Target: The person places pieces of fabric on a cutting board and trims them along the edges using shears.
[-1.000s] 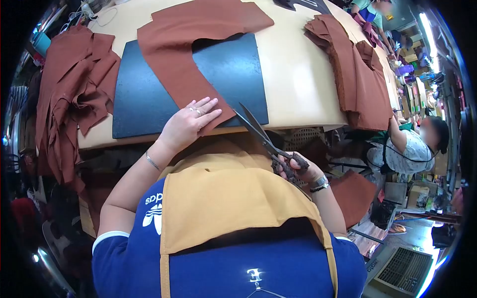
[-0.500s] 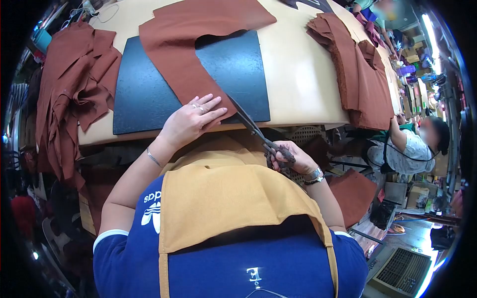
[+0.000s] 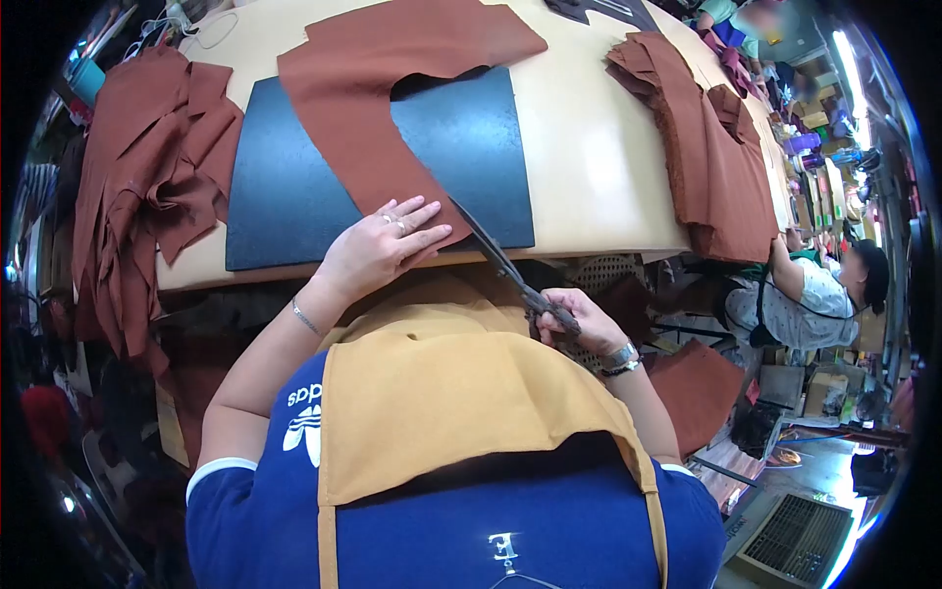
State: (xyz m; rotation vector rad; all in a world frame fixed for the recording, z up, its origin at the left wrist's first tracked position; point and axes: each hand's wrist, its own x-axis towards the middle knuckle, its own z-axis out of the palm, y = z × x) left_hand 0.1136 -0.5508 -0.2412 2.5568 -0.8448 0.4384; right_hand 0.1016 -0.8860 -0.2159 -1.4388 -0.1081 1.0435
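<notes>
brown cloth [image 3: 358, 128] crosses the board [image 3: 476, 133] beneath the open left hand [image 3: 381, 245]. right hand [image 3: 583, 324] grips scissors [image 3: 502, 262] over the board's edge.

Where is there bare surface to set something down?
Widest bare patch: the tabletop between the black board and the cloth stack on the right. The board is also bare left of the brown panel. Crowded: the near edge, by the left hand and scissors, and the left end, under draped cloth.

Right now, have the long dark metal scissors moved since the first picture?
Yes, left: the scissors' tips are farther from the near right corner of the flat black rectangular board, and the blades have closed.
</notes>
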